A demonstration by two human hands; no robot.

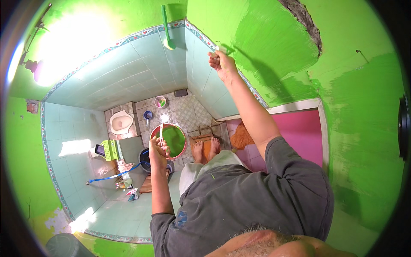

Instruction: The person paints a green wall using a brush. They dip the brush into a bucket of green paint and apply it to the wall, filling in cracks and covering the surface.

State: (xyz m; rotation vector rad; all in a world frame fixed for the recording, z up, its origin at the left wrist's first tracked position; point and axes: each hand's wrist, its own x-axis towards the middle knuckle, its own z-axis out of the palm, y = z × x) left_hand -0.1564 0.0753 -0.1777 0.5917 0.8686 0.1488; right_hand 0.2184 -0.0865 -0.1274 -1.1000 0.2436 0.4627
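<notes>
My left hand (159,147) is held low in front of me, its fingers closed round a narrow white strip-like stick (161,130) that points away from me. Below it stands a round tub (184,150) with a reddish rim and green inside. My right hand (223,64) is raised at the wall on the right, near the patterned tile border (205,38). Its fingers are curled together by a small pale thing (218,49) at the fingertips, too small to name. A long-handled green brush (165,21) hangs at the wall corner, left of this hand.
A squat toilet (121,122) lies at the far left, with a blue dipper (148,115) and a small pail (160,102) beside it. Left of me are a green basket (110,150), a blue hose (113,176) and a dark bucket (145,159). An orange mat (206,144) lies underfoot.
</notes>
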